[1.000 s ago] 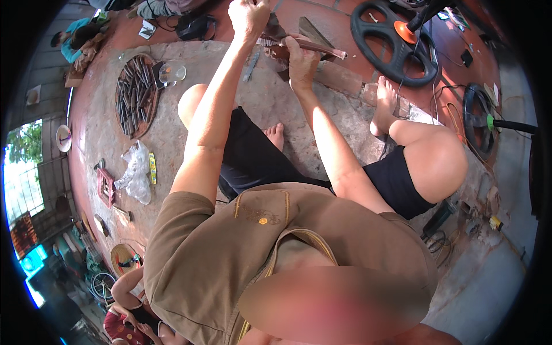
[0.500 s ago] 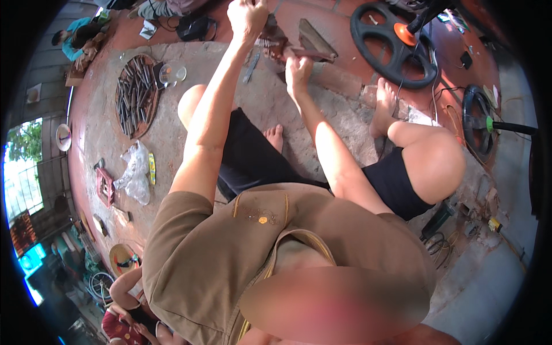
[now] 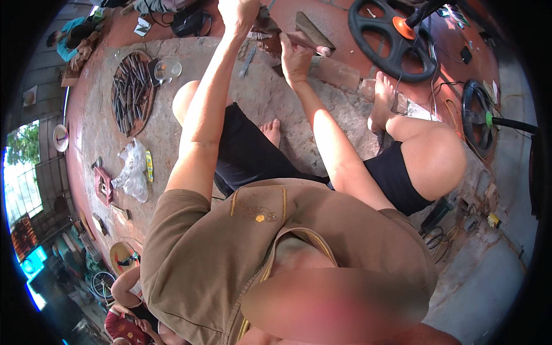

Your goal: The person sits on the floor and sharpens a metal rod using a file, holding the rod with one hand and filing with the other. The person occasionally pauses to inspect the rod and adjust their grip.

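My left hand (image 3: pixel 238 16) is a closed fist at the top edge of the view. What it grips, if anything, is cut off or hidden. To its right, my right hand (image 3: pixel 295 61) has its thumb pointing up and its fingers curled; I cannot make out what is in them. It is up against a worn brown block (image 3: pixel 265 31), which lies between the two hands. Just beyond the right hand is an angled wooden piece (image 3: pixel 314 35). A flat grey metal strip (image 3: pixel 248 62) rests on the ground below the left wrist.
On the left lie a round basket (image 3: pixel 150 115) of dark rods, clear plastic cups (image 3: pixel 167 70), a plastic bag (image 3: pixel 132 172) and a red crate (image 3: pixel 104 187). A large black wheel (image 3: pixel 357 31) and cables stand at the right. Other people sit at upper left and lower left.
My right thumb has lifted and straightened, and that hand has turned slightly beside the block. My left fist has shifted a little up and left. The whole view has moved slightly.
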